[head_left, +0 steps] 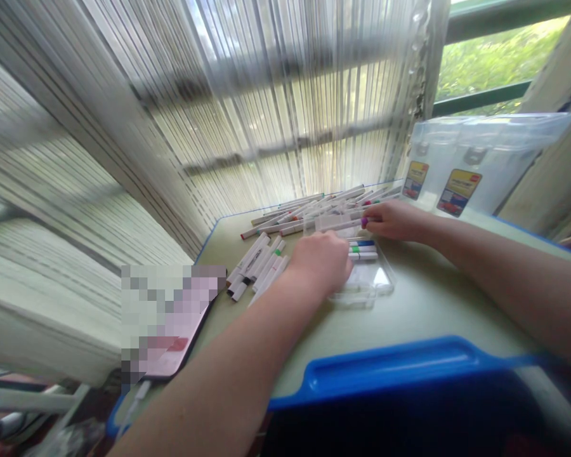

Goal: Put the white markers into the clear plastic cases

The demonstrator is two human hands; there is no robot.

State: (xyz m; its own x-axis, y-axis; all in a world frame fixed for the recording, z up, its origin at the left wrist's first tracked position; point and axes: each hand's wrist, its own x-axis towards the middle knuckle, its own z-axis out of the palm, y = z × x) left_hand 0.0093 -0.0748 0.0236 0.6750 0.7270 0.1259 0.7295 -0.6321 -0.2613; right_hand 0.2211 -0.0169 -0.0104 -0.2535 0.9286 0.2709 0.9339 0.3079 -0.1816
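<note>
Left forearm (238, 362) crossing table's (409, 317) near edge | left hand (320, 260) overlapping clear case (367, 278), finger state indeterminable | right hand (394, 220) pinching purple-ended marker (364, 223), barrel extending leftward

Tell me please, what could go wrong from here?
The right hand grips the purple-ended marker close to the loose pile, which may roll apart. The left hand hides part of the clear case, so markers inside might be knocked unseen. The device lies near the table's edge; a tug on its white cable could drag it off.
</note>
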